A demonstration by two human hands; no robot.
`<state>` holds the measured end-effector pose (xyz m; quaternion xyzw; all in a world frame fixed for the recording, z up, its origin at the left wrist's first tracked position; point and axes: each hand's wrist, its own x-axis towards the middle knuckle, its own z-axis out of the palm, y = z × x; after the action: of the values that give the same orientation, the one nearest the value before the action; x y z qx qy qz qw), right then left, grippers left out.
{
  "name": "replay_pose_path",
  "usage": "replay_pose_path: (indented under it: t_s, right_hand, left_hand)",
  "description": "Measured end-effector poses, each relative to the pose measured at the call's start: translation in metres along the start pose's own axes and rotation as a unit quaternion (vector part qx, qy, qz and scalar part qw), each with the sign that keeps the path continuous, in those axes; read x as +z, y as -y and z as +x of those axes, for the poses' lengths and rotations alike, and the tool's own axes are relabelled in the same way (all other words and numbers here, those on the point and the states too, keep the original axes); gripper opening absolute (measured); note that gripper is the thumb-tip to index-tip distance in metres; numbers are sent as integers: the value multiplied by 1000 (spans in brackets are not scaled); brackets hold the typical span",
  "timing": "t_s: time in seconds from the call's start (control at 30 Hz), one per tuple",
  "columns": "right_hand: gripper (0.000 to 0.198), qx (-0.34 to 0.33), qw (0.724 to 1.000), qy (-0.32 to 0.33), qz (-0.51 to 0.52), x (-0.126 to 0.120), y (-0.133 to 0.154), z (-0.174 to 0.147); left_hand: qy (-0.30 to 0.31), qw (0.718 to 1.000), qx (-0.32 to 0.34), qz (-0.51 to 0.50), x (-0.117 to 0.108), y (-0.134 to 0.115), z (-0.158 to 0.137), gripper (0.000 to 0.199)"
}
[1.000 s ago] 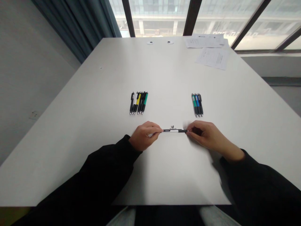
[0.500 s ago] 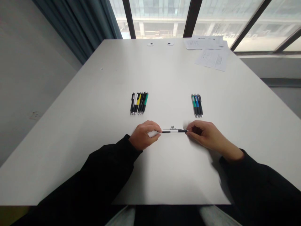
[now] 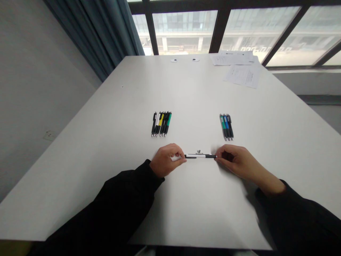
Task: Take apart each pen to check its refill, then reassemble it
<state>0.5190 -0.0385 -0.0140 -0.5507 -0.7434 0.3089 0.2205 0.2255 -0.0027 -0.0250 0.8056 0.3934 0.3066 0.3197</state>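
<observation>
A white pen with black ends (image 3: 200,156) lies level between my two hands, just above or on the tabletop. My left hand (image 3: 167,160) pinches its left end, where the dark clip shows. At the other end, my right hand (image 3: 234,160) grips the black tip between thumb and fingers. Just beyond the pen's middle sits a tiny metallic part (image 3: 199,152), too small to name. Farther off to the left lies a row of several pens (image 3: 161,124) in black, white, yellow and green. To the right is a smaller group of pens (image 3: 226,127), green, blue and black.
The white table (image 3: 197,206) reaches to the windows. Printed papers (image 3: 242,75) lie at its far right corner, and two small white ovals with dark spots (image 3: 174,60) are at the far edge. A blue curtain (image 3: 106,39) hangs at the left.
The camera view has tilted up a little, so everything sits lower in the picture. My left fingers have shifted slightly on the pen's end; both hands still hold it.
</observation>
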Motion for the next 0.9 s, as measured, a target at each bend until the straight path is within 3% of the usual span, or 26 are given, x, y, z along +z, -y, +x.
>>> replay_pose_path:
  t_s: [0.9]
  right_hand:
    - [14, 27, 999, -18, 40, 1, -1, -1]
  left_hand:
    - [-9, 1000, -5, 9, 0, 0, 0, 8]
